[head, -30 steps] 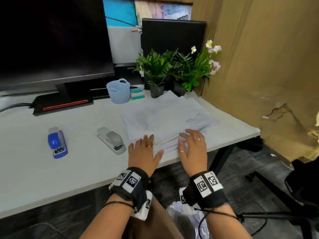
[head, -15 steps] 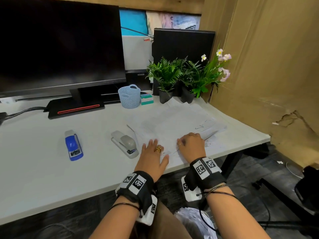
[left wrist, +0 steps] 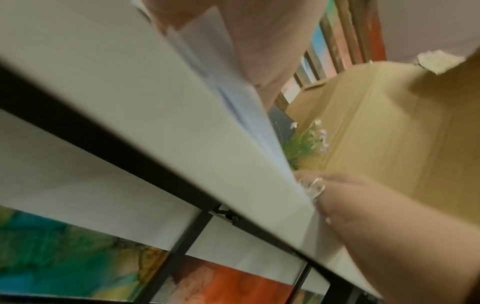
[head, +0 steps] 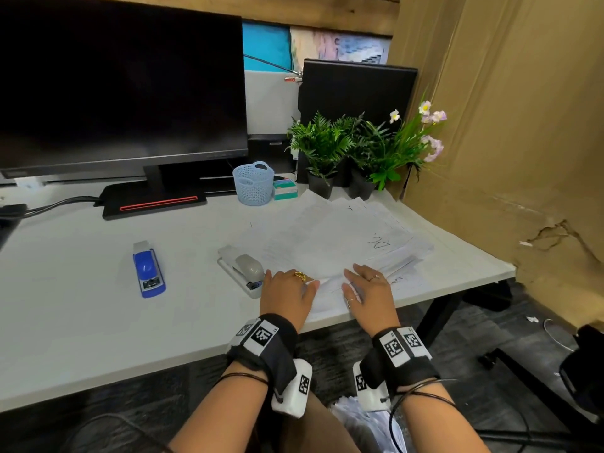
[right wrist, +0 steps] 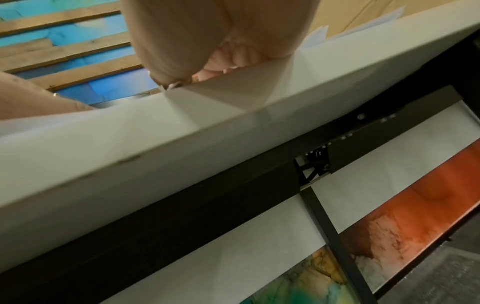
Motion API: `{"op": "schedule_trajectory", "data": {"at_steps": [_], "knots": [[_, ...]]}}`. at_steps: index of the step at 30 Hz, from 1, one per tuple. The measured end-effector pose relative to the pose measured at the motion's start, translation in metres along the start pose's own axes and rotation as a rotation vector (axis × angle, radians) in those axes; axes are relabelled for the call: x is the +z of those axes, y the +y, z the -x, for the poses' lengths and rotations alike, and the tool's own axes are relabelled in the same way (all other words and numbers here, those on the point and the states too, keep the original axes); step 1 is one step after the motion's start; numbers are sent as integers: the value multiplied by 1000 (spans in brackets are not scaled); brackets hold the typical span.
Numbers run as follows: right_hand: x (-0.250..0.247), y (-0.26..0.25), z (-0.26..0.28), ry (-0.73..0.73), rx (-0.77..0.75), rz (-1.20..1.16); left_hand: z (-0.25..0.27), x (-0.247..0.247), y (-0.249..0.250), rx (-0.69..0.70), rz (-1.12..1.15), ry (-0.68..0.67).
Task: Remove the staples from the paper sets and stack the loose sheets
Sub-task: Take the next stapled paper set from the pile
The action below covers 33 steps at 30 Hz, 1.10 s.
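Note:
A loose pile of white paper sheets lies fanned out on the right part of the white desk, its near edge reaching the desk's front. My left hand rests on the pile's near left corner and presses it down, thumb spread to the right. My right hand sits on the near edge beside it; the right wrist view shows its fingers bent, with the tips picking at a raised paper corner. No staple is visible. A grey stapler lies just left of my left hand.
A blue stapler lies further left. At the back stand a monitor, a light blue basket, a small box and potted plants. A cardboard wall closes the right side. More paper lies in my lap.
My right hand went from lying flat on the pile to bent fingers at its near edge. My left hand stayed pressed on the near left corner. The view shifted.

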State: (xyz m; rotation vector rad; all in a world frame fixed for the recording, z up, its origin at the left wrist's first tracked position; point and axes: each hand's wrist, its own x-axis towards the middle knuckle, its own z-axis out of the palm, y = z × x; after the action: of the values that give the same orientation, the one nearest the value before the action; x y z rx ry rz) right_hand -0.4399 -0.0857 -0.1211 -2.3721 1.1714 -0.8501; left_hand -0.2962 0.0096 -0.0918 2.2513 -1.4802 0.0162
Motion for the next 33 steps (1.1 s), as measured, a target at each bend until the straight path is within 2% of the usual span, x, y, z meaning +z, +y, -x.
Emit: {"op": "schedule_trajectory", "data": {"at_steps": [3,5,8,11,14,17,19,21,22,25,28,29,31,33], "knots": [[0,0,0,-17,-6,-18,-6,-6,4,-22,60,42],[-8,-5,-3,-24,-11,-90,-6,-11,9,29,108,104],[-26,-19,-9,41,-73,-201,-5,-26,23,116,338,234],[-37,-32,-23,112,-176,-105,-10,-45,35,194,506,330],[-50,-44,-37,99,-119,-9,-11,-56,31,215,488,355],[-59,-49,-42,316,-101,-76,-4,-62,19,102,474,381],[-60,-56,-38,415,-121,-204,0,-64,13,-46,467,285],[-62,-60,-30,440,-147,-325,4,-62,4,-178,428,161],[-62,-62,-25,429,-142,-383,7,-61,-1,-199,426,119],[-61,-60,-8,260,-132,-569,16,-62,-7,-142,535,40],[-57,-56,11,-168,-149,-537,19,-75,-3,-229,990,-6],[-55,-55,16,-293,-142,-485,17,-78,-5,-270,1068,0],[-49,-48,23,-427,-117,-381,11,-77,-11,-323,996,11],[-49,-43,24,-475,-36,-399,7,-69,-18,-367,716,20]]}}
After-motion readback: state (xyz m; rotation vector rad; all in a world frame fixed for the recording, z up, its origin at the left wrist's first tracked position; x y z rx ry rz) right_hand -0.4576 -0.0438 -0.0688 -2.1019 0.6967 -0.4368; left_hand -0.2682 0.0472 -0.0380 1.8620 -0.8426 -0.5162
